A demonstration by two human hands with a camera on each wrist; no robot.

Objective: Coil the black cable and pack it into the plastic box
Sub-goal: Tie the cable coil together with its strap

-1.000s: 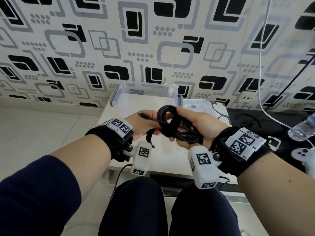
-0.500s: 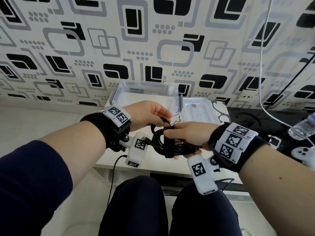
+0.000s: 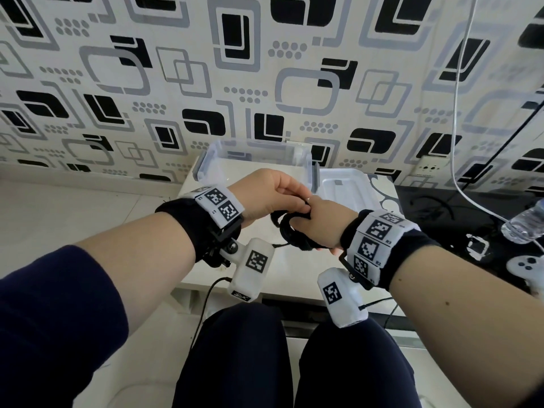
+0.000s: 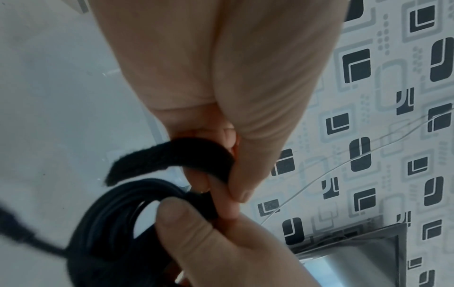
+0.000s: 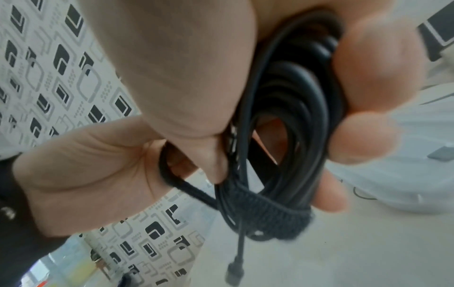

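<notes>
The black cable is wound into a small coil above the white table, and my right hand grips it. In the right wrist view the fingers curl round the coil. A black fabric strap circles the coil, and a plug hangs below. My left hand pinches the strap's loose end between thumb and fingers, right beside the right hand. The clear plastic box stands open behind the hands, against the wall. Its lid lies to its right.
The patterned wall rises directly behind the box. At the right, a dark surface carries a water bottle and a white game controller. A white cord hangs down the wall. My knees are under the table's front edge.
The left hand has left the plug end, come over the top of the coil and taken the strap. The right hand has turned palm down, and both have shifted slightly towards the box.
</notes>
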